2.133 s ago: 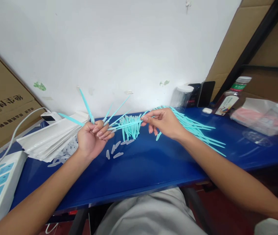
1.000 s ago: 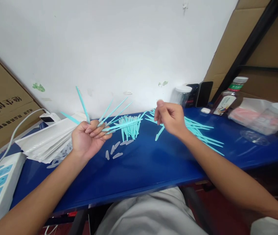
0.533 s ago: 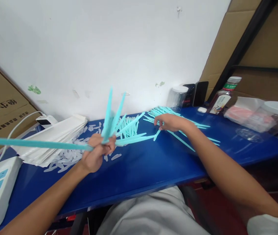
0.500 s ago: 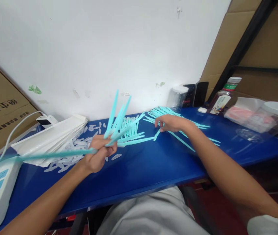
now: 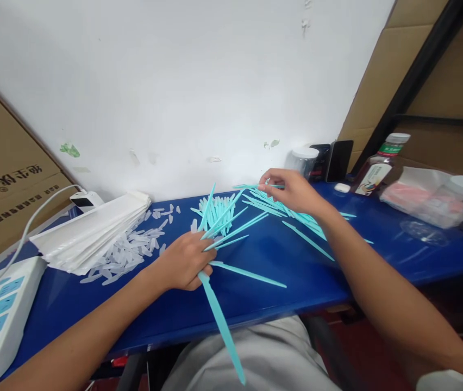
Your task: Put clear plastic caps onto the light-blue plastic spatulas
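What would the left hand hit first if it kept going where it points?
Probably the heap of short teal pieces; the left hand, gripping a fan of teal sticks, points that way, though depth is unclear.

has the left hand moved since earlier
Yes. The left hand, gripping teal sticks, has come down to the blue table, farther right of the white packet stack.

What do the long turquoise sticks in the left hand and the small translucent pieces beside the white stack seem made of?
Long turquoise sticks in the left hand: likely moulded plastic, matte, uniform colour, thin tapered shape. Small translucent pieces: probably plastic too, frosted and see-through; too small to be sure.
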A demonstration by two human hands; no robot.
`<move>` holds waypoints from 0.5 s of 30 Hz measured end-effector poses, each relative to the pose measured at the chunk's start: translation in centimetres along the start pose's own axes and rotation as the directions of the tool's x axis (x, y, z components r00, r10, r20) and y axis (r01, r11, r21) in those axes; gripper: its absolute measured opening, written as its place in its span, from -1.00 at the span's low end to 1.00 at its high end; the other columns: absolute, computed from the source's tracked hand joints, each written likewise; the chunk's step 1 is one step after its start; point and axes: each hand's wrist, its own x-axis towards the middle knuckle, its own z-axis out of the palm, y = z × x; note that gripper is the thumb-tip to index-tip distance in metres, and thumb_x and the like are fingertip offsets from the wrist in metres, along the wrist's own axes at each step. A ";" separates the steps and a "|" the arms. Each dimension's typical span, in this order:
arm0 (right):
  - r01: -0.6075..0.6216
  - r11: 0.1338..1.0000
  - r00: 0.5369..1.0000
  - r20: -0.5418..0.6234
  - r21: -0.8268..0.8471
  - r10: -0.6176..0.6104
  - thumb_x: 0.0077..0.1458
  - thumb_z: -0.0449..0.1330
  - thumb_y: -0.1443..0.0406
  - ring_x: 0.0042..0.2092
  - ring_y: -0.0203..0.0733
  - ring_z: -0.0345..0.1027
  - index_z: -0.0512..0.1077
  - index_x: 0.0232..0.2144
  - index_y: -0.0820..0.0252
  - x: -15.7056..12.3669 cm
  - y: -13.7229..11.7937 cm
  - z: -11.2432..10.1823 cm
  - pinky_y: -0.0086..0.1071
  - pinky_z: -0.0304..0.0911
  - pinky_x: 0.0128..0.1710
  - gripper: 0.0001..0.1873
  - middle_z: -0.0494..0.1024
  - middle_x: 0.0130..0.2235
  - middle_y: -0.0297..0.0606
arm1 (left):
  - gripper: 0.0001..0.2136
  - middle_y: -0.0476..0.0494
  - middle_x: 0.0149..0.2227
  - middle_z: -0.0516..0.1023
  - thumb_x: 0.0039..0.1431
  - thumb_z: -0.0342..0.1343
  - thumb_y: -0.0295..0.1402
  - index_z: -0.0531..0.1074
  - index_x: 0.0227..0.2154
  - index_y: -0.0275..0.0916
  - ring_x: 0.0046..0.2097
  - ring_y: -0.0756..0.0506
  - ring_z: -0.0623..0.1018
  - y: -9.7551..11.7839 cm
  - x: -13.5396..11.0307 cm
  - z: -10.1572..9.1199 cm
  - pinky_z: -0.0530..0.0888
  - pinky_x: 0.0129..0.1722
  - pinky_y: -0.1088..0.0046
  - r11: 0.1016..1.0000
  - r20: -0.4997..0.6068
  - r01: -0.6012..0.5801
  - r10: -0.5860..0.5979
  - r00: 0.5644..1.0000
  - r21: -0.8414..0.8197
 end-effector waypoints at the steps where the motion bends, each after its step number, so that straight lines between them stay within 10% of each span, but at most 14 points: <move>1: 0.044 0.996 0.998 -0.044 0.081 -0.040 0.28 0.23 -0.03 -0.29 -0.11 0.47 0.55 -0.20 0.18 0.0 -0.5 0.1 -0.32 0.30 -0.27 -0.62 0.63 -0.30 -0.19 | -0.87 -0.26 -0.37 0.48 0.18 -0.02 -0.41 0.44 -0.38 -0.23 -0.35 -0.21 0.39 0.2 0.1 0.2 0.29 -0.35 0.26 1.000 0.007 -0.019 0.019 1.000 0.023; 8: 0.109 0.973 0.993 0.023 0.203 -0.116 0.33 0.12 -0.12 -0.22 -0.09 0.42 0.68 -0.23 0.16 -0.7 -3.3 0.9 -0.26 0.28 -0.19 -0.45 0.62 -0.26 -0.20 | -0.87 -0.24 -0.40 0.45 0.17 0.08 -0.39 0.46 -0.45 -0.27 -0.32 -0.22 0.41 1.3 0.6 0.6 0.27 -0.36 0.26 0.986 0.128 -0.049 0.029 0.991 0.156; 15: 0.143 0.941 0.984 0.058 0.308 -0.169 0.19 0.37 0.06 -0.10 -0.07 0.50 0.67 -0.18 0.09 -1.3 -4.4 1.6 -0.25 0.33 -0.12 -0.72 0.66 -0.14 -0.20 | -0.89 -0.22 -0.41 0.46 0.13 0.14 -0.39 0.46 -0.48 -0.27 -0.29 -0.23 0.45 1.7 0.8 0.9 0.30 -0.34 0.23 0.980 0.150 -0.080 0.053 0.987 0.184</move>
